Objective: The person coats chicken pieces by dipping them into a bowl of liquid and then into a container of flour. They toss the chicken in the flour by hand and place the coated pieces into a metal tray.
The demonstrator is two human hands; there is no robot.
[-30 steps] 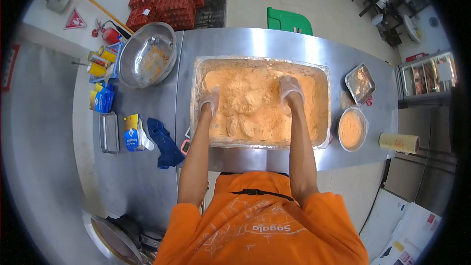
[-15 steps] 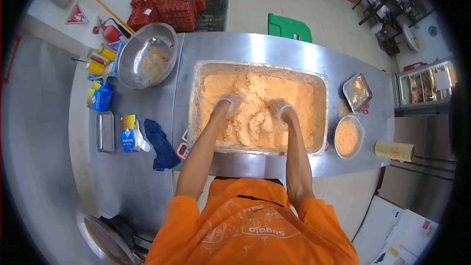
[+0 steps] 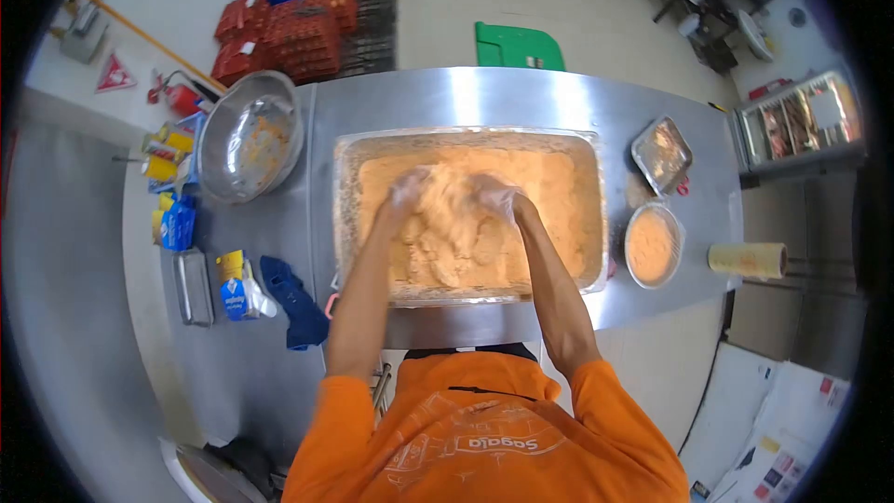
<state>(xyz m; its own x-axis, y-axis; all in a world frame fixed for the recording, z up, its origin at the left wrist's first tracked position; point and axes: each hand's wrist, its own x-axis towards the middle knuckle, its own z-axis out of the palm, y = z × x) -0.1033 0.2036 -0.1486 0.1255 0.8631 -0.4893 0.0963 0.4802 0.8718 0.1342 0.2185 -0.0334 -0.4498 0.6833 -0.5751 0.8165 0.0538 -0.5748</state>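
A large metal tray (image 3: 601, 214) holds orange-tinted flour (image 3: 549, 224) and a heap of flour-coated pieces (image 3: 449, 214), whose kind I cannot make out. My left hand (image 3: 408, 190), in a clear plastic glove, is closed on the left side of the heap. Facing it, my right hand (image 3: 495, 197), gloved too, curls round coated pieces on the other side. The pieces between my hands are smeared by motion, and my fingertips are partly hidden in them.
Right of the tray stand a bowl of orange mix (image 3: 652, 244), a small metal pan (image 3: 663, 156) and a roll of film (image 3: 747, 261). To the left are a big steel bowl (image 3: 250, 135), a dark blue cloth (image 3: 293, 303) and a blue-yellow carton (image 3: 237, 287).
My hands have moved closer together and toward the tray's far side, gathering coated pieces between them. The camera view has shifted slightly.
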